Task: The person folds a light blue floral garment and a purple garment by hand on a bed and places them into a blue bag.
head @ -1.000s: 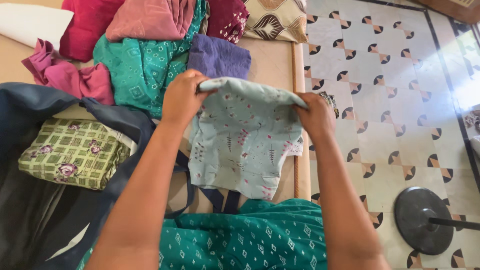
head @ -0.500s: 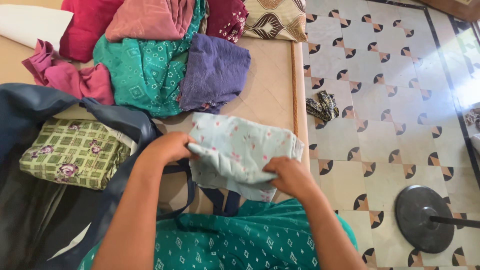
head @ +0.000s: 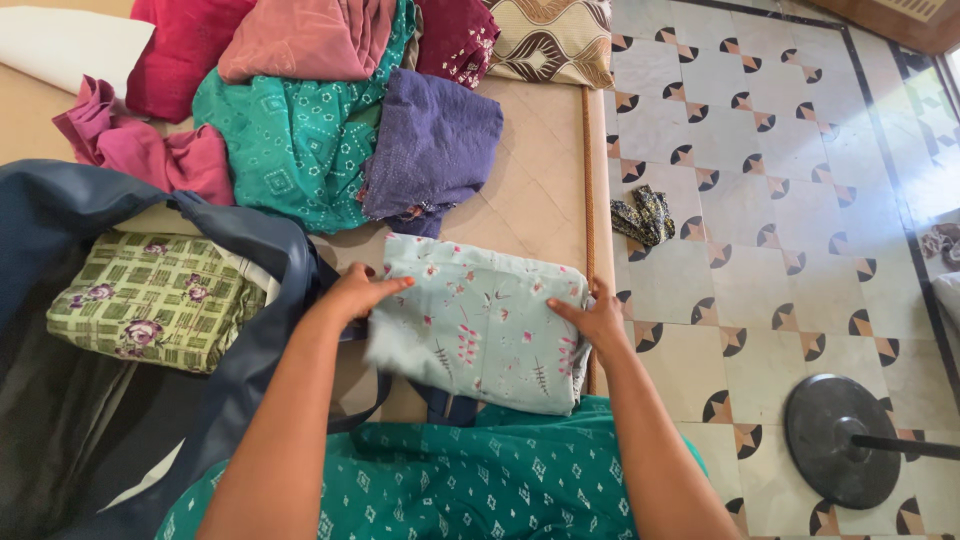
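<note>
Pressing my left hand (head: 355, 295) and right hand (head: 595, 318) flat, fingers released, on the cloth (head: 478, 322), now folded smaller on the bed (head: 540, 190).

Bare forearms; teal garment (head: 450, 480) with white diamond print.

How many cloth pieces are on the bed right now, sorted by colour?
Pale blue floral, folded, under both hands: 1
Green checked, in the dark bag: 1
Teal patterned: 1
Purple: 1
Pink or red: 4
Brown wavy print: 1
White: 1
Total: 10
</note>
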